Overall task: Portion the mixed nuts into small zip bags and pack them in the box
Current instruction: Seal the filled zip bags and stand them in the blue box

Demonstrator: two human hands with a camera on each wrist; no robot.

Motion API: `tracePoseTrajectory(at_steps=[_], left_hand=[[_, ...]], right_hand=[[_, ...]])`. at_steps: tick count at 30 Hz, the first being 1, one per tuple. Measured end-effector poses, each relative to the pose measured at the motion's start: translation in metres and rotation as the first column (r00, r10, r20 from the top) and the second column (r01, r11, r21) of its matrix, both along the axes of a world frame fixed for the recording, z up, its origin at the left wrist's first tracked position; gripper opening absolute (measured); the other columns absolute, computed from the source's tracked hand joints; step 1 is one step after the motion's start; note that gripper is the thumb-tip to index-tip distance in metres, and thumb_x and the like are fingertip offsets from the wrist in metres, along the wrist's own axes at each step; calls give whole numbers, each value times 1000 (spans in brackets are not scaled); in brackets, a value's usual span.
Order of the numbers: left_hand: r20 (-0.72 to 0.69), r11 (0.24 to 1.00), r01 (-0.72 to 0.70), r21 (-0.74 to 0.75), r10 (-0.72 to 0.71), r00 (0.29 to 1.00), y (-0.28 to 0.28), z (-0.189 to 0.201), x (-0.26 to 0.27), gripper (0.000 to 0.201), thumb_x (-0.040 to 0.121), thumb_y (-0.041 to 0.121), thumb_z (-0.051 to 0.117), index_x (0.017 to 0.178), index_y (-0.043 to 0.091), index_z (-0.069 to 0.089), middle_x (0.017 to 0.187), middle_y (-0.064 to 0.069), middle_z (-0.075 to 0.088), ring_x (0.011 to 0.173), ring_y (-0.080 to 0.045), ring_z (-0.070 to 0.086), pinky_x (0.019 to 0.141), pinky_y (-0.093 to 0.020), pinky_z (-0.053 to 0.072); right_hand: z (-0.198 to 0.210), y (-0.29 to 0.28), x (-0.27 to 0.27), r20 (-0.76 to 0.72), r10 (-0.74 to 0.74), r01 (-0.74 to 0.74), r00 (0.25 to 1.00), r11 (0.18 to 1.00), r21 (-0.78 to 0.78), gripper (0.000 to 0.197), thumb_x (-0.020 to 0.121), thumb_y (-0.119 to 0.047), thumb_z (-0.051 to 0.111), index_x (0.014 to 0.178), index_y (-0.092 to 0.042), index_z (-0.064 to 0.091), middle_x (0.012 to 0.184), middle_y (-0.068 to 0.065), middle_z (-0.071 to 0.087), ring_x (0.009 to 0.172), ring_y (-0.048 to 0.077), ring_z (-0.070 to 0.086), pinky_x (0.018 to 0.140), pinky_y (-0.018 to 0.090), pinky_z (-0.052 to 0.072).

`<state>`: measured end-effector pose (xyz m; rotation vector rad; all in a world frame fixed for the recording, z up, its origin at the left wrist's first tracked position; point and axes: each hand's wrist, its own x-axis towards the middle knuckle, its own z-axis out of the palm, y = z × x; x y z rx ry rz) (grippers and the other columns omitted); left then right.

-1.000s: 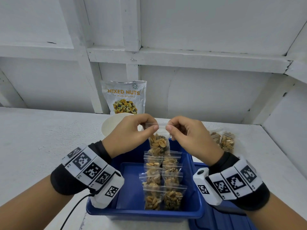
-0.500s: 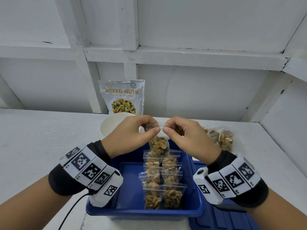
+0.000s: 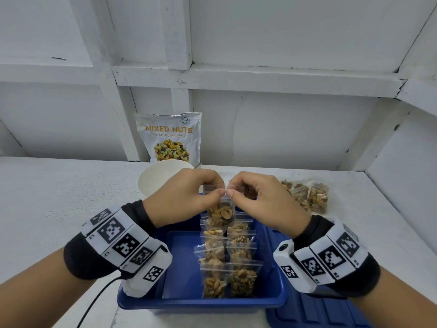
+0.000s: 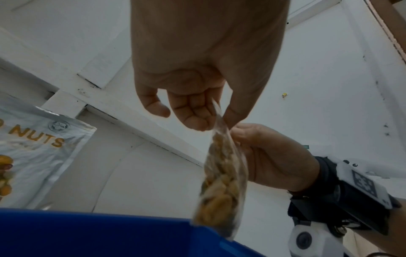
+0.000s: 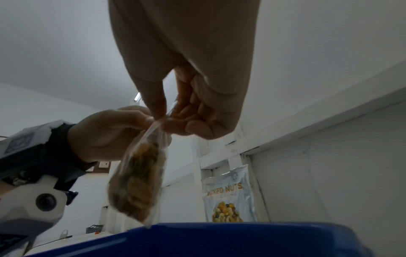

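Nuts filled a small zip bag [image 3: 221, 210] that hung above the far end of the blue box [image 3: 201, 304], pinched along its top strip by both hands. The left hand [image 3: 186, 197] held the strip between thumb and curled fingers [image 4: 193, 111]; the right hand [image 3: 264, 200] did the same from the other side, its fingers [image 5: 197, 113] bent round the plastic, and the two thumbs nearly met at the middle of the strip. From the wrist views the bag showed edge-on, its lower corner just over the box rim.

Inside the box lay two overlapping rows of filled bags [image 3: 228, 261], set toward its right side. More filled bags [image 3: 307, 195] lay on the white worktop [image 3: 59, 197] to the right, beyond the right hand. A white bowl [image 3: 153, 178] sat behind the left hand, and a pouch printed MIXED NUTS [image 3: 169, 137] stood against the wall behind it. A blue lid [image 3: 314, 313] lay beside the box under the right wrist.
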<state>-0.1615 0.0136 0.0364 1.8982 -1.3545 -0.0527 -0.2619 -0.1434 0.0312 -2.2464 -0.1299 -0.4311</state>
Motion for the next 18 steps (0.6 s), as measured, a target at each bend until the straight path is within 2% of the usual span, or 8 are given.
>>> tracePoseTrajectory(at_steps=[4, 5, 6, 8, 11, 14, 16, 18], left_hand=[[-10, 991, 31, 127, -30, 1000, 10, 0, 11, 23, 73, 53, 47, 74, 34, 59, 67, 17, 62, 73, 1, 56, 65, -6, 38], [-16, 983, 37, 178, -35, 999, 15, 1, 14, 20, 74, 53, 48, 74, 36, 59, 73, 18, 63, 73, 1, 57, 65, -6, 38], [-25, 972, 45, 231, -41, 999, 20, 1, 18, 16, 76, 51, 52, 75, 37, 59, 78, 19, 64, 74, 0, 57, 65, -6, 38], [-50, 938, 68, 340, -55, 997, 31, -1, 25, 9, 85, 36, 61, 76, 36, 60, 77, 21, 64, 74, 1, 57, 66, -7, 39], [-28, 842, 57, 536, -50, 998, 40, -7, 34, 10, 88, 24, 60, 81, 32, 62, 69, 24, 62, 75, 6, 56, 69, -10, 42], [47, 728, 11, 685, -59, 997, 38, -16, 41, 9, 90, 26, 57, 91, 23, 65, 77, 21, 60, 72, 6, 55, 74, -14, 45], [92, 676, -23, 737, -66, 994, 32, -22, 45, 13, 90, 25, 55, 94, 19, 66, 85, 11, 65, 75, 0, 54, 72, -12, 42], [157, 634, -75, 770, -75, 985, 25, -27, 48, 15, 90, 23, 53, 97, 17, 66, 93, 4, 67, 78, -6, 52, 67, -9, 36]], right_hand=[[-3, -16, -2, -147, -1, 10, 989, 998, 59, 6, 89, -22, 58, 91, -22, 64, 80, -7, 65, 73, 5, 61, 69, 17, 49], [-5, -25, -3, -172, -36, 45, 984, 998, 47, 7, 90, -23, 56, 91, -24, 62, 81, -8, 65, 73, 4, 61, 69, 14, 49], [-9, -38, -3, -185, -94, 99, 978, 995, 18, 7, 91, -23, 55, 92, -26, 61, 82, -11, 64, 72, 2, 61, 67, 11, 47], [-22, -71, -1, -207, -250, 241, 946, 968, -66, 9, 92, -22, 53, 95, -23, 61, 84, -11, 62, 71, 2, 58, 61, 8, 41], [-50, -126, 3, -295, -470, 406, 832, 878, -254, 19, 92, -17, 53, 107, -13, 65, 102, 2, 65, 85, 14, 57, 69, 18, 39], [-80, -166, 11, -381, -560, 401, 735, 813, -421, 33, 90, -5, 46, 118, -15, 62, 116, 15, 61, 90, 28, 58, 74, 27, 42], [-94, -176, 17, -425, -582, 346, 694, 786, -511, 45, 88, 0, 42, 124, -23, 57, 123, 18, 54, 93, 30, 57, 77, 30, 46], [-100, -178, 21, -439, -612, 310, 657, 751, -583, 47, 90, -1, 41, 127, -26, 54, 126, 17, 45, 100, 33, 55, 81, 31, 46]])
